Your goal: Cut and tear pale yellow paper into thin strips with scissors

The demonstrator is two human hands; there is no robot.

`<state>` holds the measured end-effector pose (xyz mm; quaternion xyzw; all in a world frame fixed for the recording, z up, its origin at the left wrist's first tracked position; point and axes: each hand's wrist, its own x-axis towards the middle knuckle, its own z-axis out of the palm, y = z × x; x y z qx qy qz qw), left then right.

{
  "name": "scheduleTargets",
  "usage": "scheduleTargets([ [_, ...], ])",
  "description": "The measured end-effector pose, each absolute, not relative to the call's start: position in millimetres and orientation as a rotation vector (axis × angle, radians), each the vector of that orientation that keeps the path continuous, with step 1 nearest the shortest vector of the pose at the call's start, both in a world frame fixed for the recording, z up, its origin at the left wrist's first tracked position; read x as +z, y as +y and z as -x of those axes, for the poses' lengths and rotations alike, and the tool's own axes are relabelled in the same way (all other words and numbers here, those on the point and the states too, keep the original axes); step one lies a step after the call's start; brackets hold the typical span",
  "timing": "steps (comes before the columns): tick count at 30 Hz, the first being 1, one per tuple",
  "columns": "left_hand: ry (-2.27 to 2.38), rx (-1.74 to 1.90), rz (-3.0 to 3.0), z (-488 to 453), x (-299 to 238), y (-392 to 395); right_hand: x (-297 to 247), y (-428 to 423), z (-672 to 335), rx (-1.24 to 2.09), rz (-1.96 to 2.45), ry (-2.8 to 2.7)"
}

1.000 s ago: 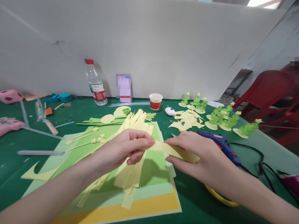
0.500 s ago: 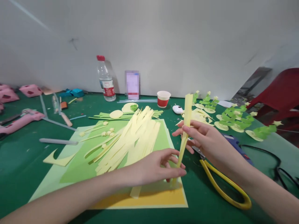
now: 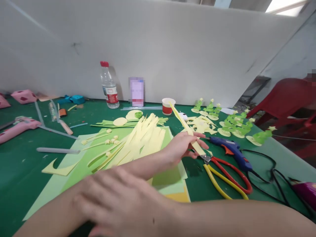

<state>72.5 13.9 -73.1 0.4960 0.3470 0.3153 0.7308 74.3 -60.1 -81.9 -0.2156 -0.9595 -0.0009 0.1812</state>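
Note:
A pale yellow paper strip [image 3: 181,121] is held in my left hand [image 3: 179,144], pinched between its fingers and slanting up to the left. Its lower end overlaps the pivot of the scissors [image 3: 228,177], which have one red and one yellow handle and lie on the table. My right hand [image 3: 118,197] crosses over and rests on my left forearm, its fingers stretched out and blurred. No object shows in that hand. Beneath my left arm lies a pile of pale yellow paper strips [image 3: 138,138] on stacked green paper sheets [image 3: 76,174].
A blue glue gun [image 3: 232,149] with a black cord lies at right. Behind it stand several green paper spirals [image 3: 237,125] with yellow stars. A paper cup [image 3: 168,110], water bottle [image 3: 108,87] and phone [image 3: 137,92] stand at the back. A pink glue gun [image 3: 21,128] lies left.
My right hand has let go of the strip and moved left onto my left forearm. My left hand, keeping the strip, has moved up and forward. The view has turned slightly right.

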Motion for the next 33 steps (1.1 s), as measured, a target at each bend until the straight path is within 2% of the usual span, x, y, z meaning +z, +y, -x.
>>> scheduleTargets([
  [2, 0.775, 0.783, -1.063, -70, -64, 19, -83, -40, -76, -0.417, 0.44, -2.617],
  [6, 0.899, 1.057, -0.981, -39, -54, 36, -76, -1, -120, -0.642, 0.687, -2.499],
  [9, 0.926, 1.247, -0.913, -12, -54, 48, -69, 6, -164, -0.352, 1.183, -2.453],
  [12, 0.917, 1.218, -0.913, 2, -62, 44, -59, 6, -202, -0.244, 1.527, -2.286],
  [18, 0.883, 0.922, -1.025, -2, -84, 3, -37, 10, -249, 0.119, 1.804, -2.273],
  [22, 0.886, 0.752, -1.16, -6, -94, -9, -59, -11, -263, 0.412, 1.965, -2.389],
  [27, 0.953, 0.641, -1.141, -6, -104, -8, -92, -36, -265, 0.472, 2.112, -2.311],
  [33, 0.967, 0.563, -1.151, -7, -109, -8, -98, -46, -249, 0.477, 2.242, -2.231],
])
